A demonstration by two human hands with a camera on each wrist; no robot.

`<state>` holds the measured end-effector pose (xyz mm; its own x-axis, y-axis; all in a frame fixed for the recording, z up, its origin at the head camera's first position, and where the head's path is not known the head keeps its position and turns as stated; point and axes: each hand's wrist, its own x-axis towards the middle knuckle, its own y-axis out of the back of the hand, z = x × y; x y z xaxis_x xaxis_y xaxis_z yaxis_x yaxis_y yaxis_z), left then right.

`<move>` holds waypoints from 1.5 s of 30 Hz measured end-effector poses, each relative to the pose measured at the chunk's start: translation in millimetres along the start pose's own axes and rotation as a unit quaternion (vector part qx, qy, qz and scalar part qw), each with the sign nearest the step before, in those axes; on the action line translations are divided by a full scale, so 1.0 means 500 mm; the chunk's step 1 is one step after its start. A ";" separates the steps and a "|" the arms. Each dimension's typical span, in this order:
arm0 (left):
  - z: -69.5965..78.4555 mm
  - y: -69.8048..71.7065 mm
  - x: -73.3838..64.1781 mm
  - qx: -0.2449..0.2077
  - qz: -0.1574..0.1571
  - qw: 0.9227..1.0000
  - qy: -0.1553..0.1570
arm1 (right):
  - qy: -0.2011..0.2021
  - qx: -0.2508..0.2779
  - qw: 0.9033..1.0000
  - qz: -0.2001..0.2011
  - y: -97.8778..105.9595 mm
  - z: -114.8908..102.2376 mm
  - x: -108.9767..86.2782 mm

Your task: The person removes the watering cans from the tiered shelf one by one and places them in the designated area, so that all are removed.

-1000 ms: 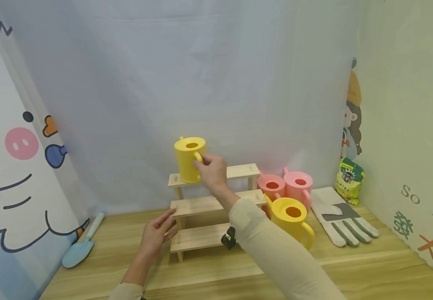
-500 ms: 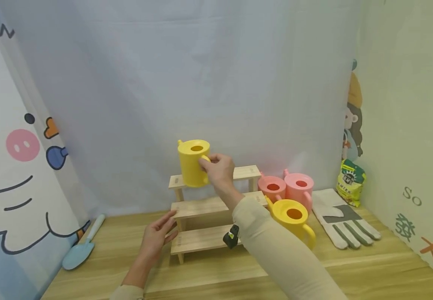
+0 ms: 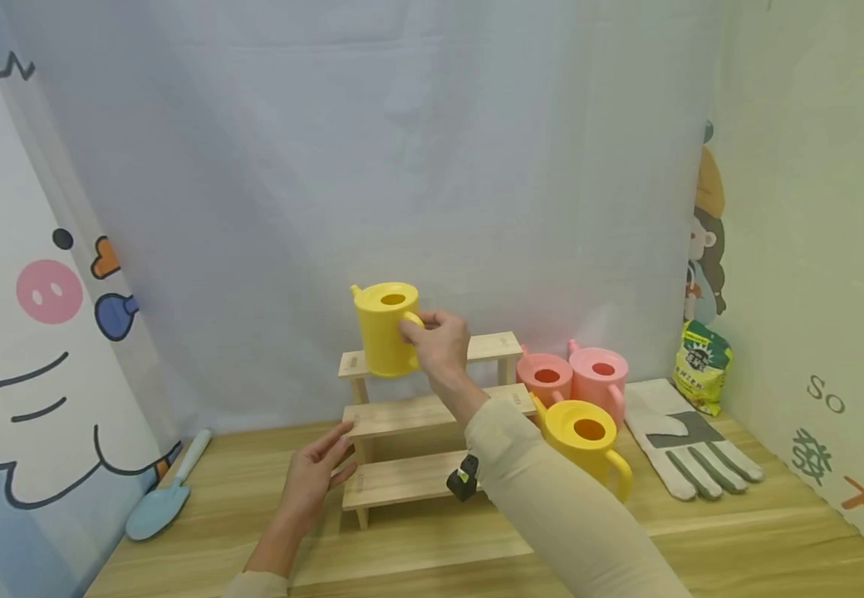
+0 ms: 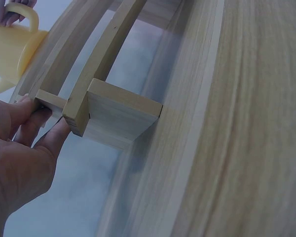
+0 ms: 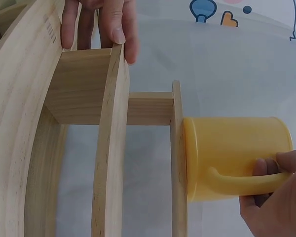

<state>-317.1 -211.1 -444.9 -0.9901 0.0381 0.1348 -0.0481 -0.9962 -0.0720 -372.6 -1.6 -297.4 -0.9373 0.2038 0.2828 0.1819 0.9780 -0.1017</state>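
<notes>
A yellow watering can (image 3: 387, 332) stands upright at the left part of the top tier of a three-tier wooden stand (image 3: 402, 414), its spout pointing away to the left. My right hand (image 3: 439, 345) grips its handle with curled fingers. In the right wrist view the can's base (image 5: 191, 158) meets the top board. My left hand (image 3: 311, 472) is at the stand's left end, with fairly straight fingers. Its fingertips (image 4: 59, 131) touch the ends of the boards in the left wrist view. My right forearm hides part of the lower tiers.
Right of the stand are a second yellow watering can (image 3: 580, 440) and two pink watering cans (image 3: 544, 374). Beyond them lie a work glove (image 3: 689, 444) and a green-yellow packet (image 3: 703, 365). A blue trowel (image 3: 166, 490) lies at the left. A small black object (image 3: 463, 477) shows beside my right sleeve.
The right hand and the yellow watering can have shifted slightly right, and the can has turned a little, its spout swinging further left. The left hand stays at the stand's end.
</notes>
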 end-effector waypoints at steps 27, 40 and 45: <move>-0.001 -0.001 0.006 -0.002 -0.002 1.000 -0.003 | 0.011 0.042 0.999 0.033 0.004 0.017 0.001; 0.002 0.001 0.002 -0.001 -0.001 1.000 0.001 | 0.004 0.026 0.999 0.027 0.002 0.012 -0.004; 0.001 0.001 0.004 -0.004 0.001 1.000 0.005 | -0.005 0.023 0.999 0.024 0.004 0.008 -0.006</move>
<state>-318.9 -211.7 -444.1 -0.9913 0.0376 0.1258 -0.0480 -0.9956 -0.0809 -370.8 -0.5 -302.4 -0.9310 0.2500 0.2660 0.2135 0.9640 -0.1587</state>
